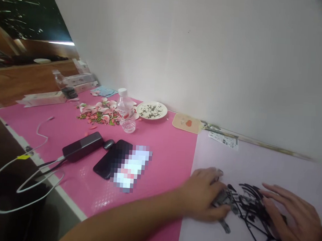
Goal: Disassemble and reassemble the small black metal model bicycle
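Note:
My left hand [205, 197] rests on the pale part of the table, its fingers curled over dark grey, partly see-through pieces [222, 198]. Its thumb lies along their near side. Beside it is a heap of thin black rod-like and curved pieces [249, 213], whose exact kind I cannot make out. Along the right side of this heap lies my right hand [295, 214], with its fingers long and apart. Its fingertips touch the black pieces, and its palm hides some of them. One grey strip [224, 226] sticks out below my left thumb.
Left of my hands, a lit phone [132, 168] and a dark phone [108, 161] lie near a black power adapter [83, 146] with white cables. Behind stand a plastic bottle [125, 105], loose petals [101, 110] and a white plate [152, 110]. A thin rod [272, 146] lies along the wall.

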`<state>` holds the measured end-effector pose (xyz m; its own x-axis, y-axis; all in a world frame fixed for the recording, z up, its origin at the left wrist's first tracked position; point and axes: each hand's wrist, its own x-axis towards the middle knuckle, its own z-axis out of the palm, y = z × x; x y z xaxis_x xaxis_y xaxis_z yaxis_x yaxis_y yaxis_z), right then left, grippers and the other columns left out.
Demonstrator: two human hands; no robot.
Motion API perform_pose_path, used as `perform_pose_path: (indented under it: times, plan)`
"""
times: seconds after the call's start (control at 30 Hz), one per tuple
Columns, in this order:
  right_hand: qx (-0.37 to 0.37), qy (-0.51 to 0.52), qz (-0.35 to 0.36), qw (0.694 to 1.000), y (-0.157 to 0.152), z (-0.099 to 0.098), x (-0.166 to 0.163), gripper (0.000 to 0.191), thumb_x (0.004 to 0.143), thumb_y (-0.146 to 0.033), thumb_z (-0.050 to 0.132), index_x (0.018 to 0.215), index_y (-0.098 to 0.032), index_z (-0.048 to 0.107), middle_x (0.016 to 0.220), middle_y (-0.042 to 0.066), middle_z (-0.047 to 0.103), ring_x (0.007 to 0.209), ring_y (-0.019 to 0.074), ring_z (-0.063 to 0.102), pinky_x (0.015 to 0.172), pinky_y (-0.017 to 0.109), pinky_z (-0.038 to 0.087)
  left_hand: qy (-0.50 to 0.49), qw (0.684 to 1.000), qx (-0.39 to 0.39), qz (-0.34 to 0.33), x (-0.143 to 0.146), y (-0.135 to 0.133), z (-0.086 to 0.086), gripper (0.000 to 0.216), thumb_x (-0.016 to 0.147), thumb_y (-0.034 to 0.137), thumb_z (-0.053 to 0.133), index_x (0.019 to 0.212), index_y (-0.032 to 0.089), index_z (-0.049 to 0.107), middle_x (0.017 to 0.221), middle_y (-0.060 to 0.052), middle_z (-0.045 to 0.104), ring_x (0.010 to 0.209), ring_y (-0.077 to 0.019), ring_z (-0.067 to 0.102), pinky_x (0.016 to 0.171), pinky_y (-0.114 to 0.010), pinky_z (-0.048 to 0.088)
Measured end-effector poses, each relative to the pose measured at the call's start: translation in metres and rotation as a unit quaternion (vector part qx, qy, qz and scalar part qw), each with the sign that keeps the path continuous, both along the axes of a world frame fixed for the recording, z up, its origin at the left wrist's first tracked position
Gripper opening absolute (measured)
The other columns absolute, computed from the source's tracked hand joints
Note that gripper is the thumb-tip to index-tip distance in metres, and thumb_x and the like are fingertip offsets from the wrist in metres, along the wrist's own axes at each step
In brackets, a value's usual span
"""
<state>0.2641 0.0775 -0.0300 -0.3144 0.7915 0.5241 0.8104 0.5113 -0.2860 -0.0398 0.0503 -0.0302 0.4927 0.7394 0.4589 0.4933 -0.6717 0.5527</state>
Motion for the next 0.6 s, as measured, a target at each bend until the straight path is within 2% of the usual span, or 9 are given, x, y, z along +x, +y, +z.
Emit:
perform_pose_path:
  times: [0.2,0.3,0.43,0.6]
  plan:
    - [0.001,-0.002,0.031,1.0,0.0,-0.009,0.001,0.034,0.095,-0.037,0.057,0.127,-0.048,0.063,0.127,0.005,0.069,0.129,0.0429,0.058,0.108,0.068,0.041,0.023,0.998,-0.044,-0.025,-0.002,-0.008,0.008,0.076,0.095,0.063,0.055,0.152,0.013,0.044,0.167,-0.019,0.032,0.159,-0.037,0.021,0.128,-0.053,0.023]
    - [0.027,-0.024,0.028,0.999,0.0,-0.01,0.006,0.029,0.095,-0.04,0.057,0.124,-0.041,0.064,0.127,0.007,0.069,0.131,0.0435,0.056,0.107,0.068,0.041,0.026,0.996,-0.075,-0.038,-0.001,-0.009,0.01,0.086,0.093,0.064,0.057,0.158,0.014,0.034,0.168,-0.02,0.029,0.159,-0.039,0.018,0.128,-0.059,0.02]
    - [0.018,-0.038,0.028,0.999,-0.001,-0.006,0.008,0.033,0.1,-0.04,0.054,0.129,-0.027,0.063,0.137,0.011,0.064,0.138,0.0413,0.051,0.115,0.064,0.037,0.025,0.993,-0.104,-0.057,0.0,-0.007,0.011,0.097,0.09,0.059,0.063,0.163,0.013,0.019,0.168,-0.023,0.028,0.158,-0.041,0.021,0.127,-0.063,0.022]
    - [-0.036,-0.043,0.017,0.998,-0.006,-0.003,0.006,0.04,0.104,-0.042,0.048,0.14,-0.027,0.057,0.152,0.01,0.054,0.146,0.0391,0.042,0.118,0.063,0.037,0.007,0.992,-0.112,-0.051,-0.003,-0.009,0.01,0.099,0.089,0.056,0.067,0.165,0.02,0.015,0.17,-0.021,0.023,0.158,-0.0406,0.022,0.126,-0.061,0.028]
